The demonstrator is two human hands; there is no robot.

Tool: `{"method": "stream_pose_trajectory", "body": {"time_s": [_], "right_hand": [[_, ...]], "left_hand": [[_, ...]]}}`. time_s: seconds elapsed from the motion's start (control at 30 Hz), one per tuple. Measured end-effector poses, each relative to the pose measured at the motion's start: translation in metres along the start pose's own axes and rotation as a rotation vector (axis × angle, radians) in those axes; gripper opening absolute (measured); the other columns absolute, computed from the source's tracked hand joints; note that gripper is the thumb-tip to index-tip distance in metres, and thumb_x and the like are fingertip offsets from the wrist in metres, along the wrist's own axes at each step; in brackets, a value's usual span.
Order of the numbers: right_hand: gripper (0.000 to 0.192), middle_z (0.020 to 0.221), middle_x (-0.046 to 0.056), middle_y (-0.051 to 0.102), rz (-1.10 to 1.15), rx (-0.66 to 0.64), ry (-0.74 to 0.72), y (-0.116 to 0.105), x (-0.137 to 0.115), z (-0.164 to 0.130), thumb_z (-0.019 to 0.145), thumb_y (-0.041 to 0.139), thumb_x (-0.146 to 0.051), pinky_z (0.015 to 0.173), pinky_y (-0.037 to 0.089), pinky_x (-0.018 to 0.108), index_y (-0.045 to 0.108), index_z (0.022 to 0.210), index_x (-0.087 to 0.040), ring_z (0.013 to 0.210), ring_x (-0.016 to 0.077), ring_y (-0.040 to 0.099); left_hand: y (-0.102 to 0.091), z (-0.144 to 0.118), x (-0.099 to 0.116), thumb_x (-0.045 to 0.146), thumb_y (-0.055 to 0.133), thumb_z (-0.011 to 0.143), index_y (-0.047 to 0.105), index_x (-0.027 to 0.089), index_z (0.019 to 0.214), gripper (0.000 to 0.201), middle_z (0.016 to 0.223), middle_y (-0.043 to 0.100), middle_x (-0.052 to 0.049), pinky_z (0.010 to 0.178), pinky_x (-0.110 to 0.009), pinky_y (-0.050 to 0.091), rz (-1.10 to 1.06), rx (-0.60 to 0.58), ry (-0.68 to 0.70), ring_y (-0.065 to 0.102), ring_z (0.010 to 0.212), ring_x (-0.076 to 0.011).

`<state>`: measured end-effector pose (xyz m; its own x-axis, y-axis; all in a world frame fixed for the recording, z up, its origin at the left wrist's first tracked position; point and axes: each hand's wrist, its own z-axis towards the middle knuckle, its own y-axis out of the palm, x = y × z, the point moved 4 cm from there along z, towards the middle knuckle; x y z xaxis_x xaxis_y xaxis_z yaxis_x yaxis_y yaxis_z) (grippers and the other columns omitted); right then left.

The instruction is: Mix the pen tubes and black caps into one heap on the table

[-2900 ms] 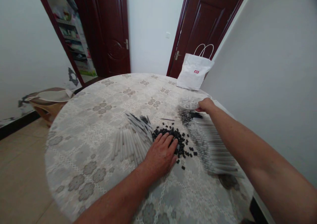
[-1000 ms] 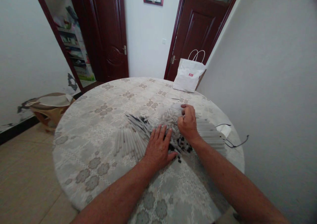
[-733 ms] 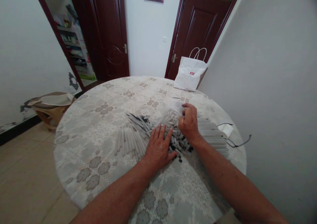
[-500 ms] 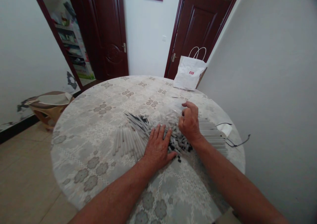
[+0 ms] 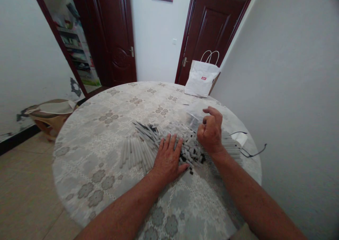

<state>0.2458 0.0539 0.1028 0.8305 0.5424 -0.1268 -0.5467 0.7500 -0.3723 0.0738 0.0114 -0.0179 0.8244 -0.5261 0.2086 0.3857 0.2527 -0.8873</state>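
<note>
My left hand (image 5: 168,157) lies flat with its fingers apart on the near-left side of a heap of small white and black pieces (image 5: 192,146). Fingers curled, my right hand (image 5: 211,132) is closed on what looks like a clear plastic bag (image 5: 195,117), at the heap's right side; the gripped part is hidden behind the fingers. Left of my left hand, pale grey tubes (image 5: 135,151) fan out across the cloth. Thin dark-and-light sticks (image 5: 146,128) lie just beyond them. A row of similar grey tubes (image 5: 231,146) sits partly behind my right wrist.
A patterned cloth covers the round table (image 5: 106,141). Glasses with dark temples (image 5: 250,155) rest near its right edge beside a white item (image 5: 240,139). At the back right stands a white paper bag (image 5: 201,79). A stool (image 5: 50,114) is on the floor at left.
My right hand has moved right, away from the heap, drawing the clear plastic with it and uncovering more pieces. My left hand stays in place on the heap.
</note>
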Motion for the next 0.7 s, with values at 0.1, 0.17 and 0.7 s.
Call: {"method": "stream_pose_trajectory", "body": {"time_s": [0.1, 0.17, 0.7], "right_hand": [[0.033, 0.125, 0.013, 0.058, -0.017, 0.017, 0.036, -0.006, 0.009, 0.003, 0.071, 0.045, 0.001, 0.113, 0.044, 0.059, 0.044, 0.091, -0.026, 0.135, 0.0302, 0.051], [0.034, 0.125, 0.013, 0.057, -0.017, 0.043, 0.056, -0.012, 0.014, 0.005, 0.070, 0.045, 0.001, 0.113, 0.044, 0.058, 0.044, 0.091, -0.026, 0.134, 0.0307, 0.051], [0.032, 0.109, 0.011, 0.061, -0.324, 0.021, 0.318, -0.036, 0.130, 0.084, 0.073, 0.046, -0.007, 0.098, 0.047, 0.041, 0.046, 0.100, -0.024, 0.108, 0.0254, 0.059]], "left_hand": [[0.001, 0.000, 0.000, 0.067, 0.072, 0.084, 0.034, 0.019, 0.164, 0.101, 0.172, 0.029, -0.018, 0.129, -0.061, 0.018, 0.000, 0.006, 0.000, 0.018, 0.161, -0.0417], [0.001, 0.000, -0.001, 0.067, 0.072, 0.084, 0.034, 0.020, 0.164, 0.101, 0.172, 0.029, -0.018, 0.129, -0.061, 0.017, -0.002, 0.007, 0.001, 0.018, 0.161, -0.0414], [-0.003, 0.000, 0.000, 0.067, 0.065, 0.089, 0.050, 0.027, 0.156, 0.079, 0.169, 0.039, -0.013, 0.129, -0.066, 0.015, 0.020, -0.032, 0.072, 0.026, 0.159, -0.0404]]}}
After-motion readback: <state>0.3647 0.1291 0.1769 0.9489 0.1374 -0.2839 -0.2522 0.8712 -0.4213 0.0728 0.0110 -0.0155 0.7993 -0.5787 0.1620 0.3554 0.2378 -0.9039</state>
